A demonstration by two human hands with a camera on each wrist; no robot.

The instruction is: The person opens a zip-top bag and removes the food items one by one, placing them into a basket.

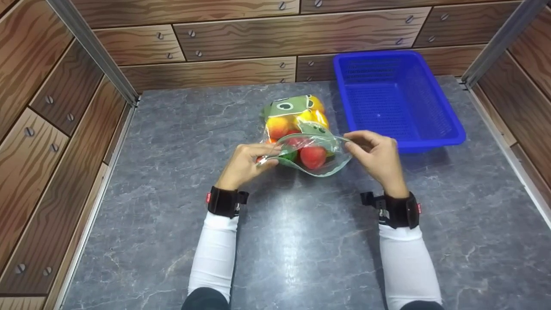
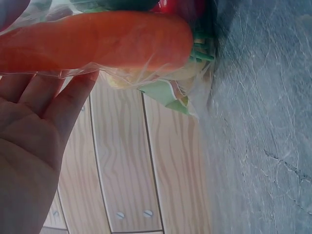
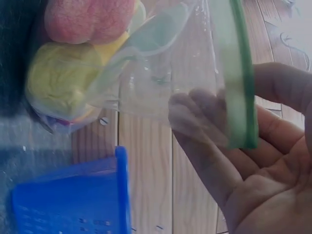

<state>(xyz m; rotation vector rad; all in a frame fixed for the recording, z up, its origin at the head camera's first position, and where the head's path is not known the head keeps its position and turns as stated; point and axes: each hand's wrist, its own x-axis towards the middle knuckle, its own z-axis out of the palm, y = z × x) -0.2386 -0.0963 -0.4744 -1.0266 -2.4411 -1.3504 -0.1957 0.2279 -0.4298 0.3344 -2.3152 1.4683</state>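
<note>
A clear zip bag [image 1: 319,175] with green printing lies on the table, its mouth spread wide towards me. Through the film show a red round fruit [image 1: 313,157], an orange-yellow fruit [image 1: 278,127] and several other fruits and vegetables. My left hand [image 1: 245,165] pinches the left corner of the mouth; in the left wrist view a carrot [image 2: 107,41] lies inside, just above the fingers. At the opposite corner my right hand [image 1: 378,158] pinches the green zip strip [image 3: 239,78] between thumb and fingers. A pink fruit [image 3: 87,19] and a yellow-green one [image 3: 63,80] fill the bag's far end.
Behind my right hand stands a blue plastic basket [image 1: 440,94] with nothing in it, close to the bag. The grey marbled table [image 1: 172,241] is bounded by wood-patterned walls [image 1: 241,36] at the back and both sides.
</note>
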